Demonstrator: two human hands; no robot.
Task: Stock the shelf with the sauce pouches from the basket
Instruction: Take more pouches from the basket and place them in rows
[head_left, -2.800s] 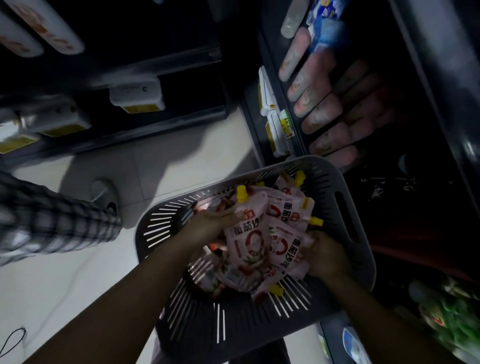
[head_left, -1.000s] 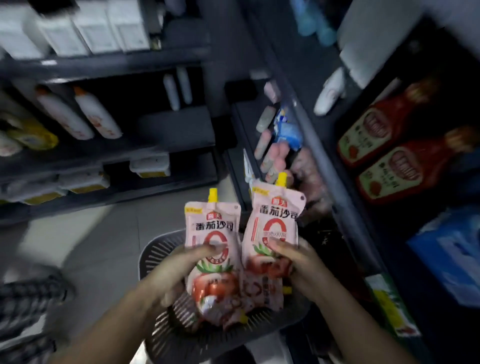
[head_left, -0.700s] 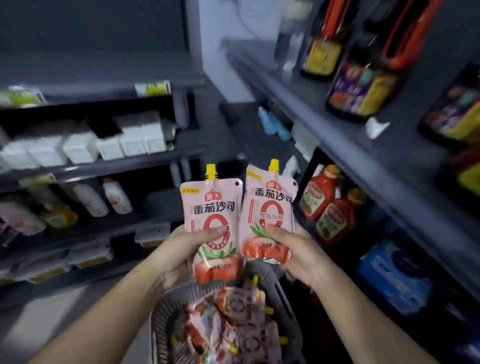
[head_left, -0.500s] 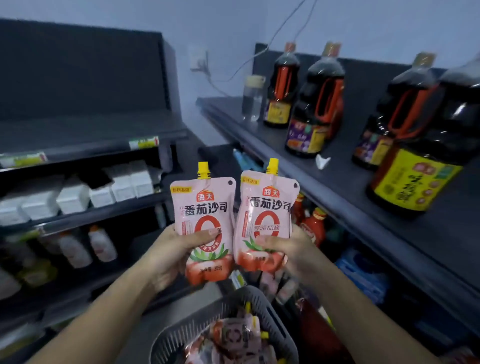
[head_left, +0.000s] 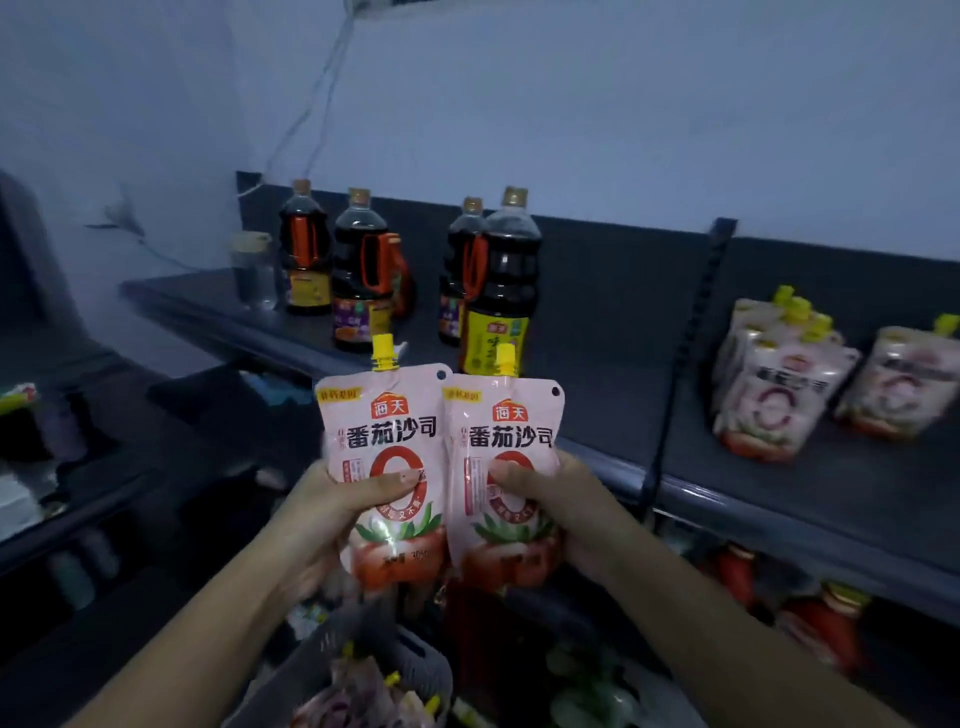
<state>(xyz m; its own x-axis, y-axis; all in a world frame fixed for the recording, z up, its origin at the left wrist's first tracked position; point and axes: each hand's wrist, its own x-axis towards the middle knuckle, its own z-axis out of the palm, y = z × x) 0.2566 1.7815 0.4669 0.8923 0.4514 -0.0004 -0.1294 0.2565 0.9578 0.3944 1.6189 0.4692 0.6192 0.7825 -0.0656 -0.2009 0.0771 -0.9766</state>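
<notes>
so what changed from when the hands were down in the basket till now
Both hands came up out of the basket, each with one pouch: the left hand holds the left pouch, the right hand the right pouch, upright, side by side, in front of the shelf. The view rose from the floor to the shelf. Unchanged: more pouches remain in the basket, and neither held pouch is on the shelf yet.

Basket (head_left: 415, 654) cut off below
</notes>
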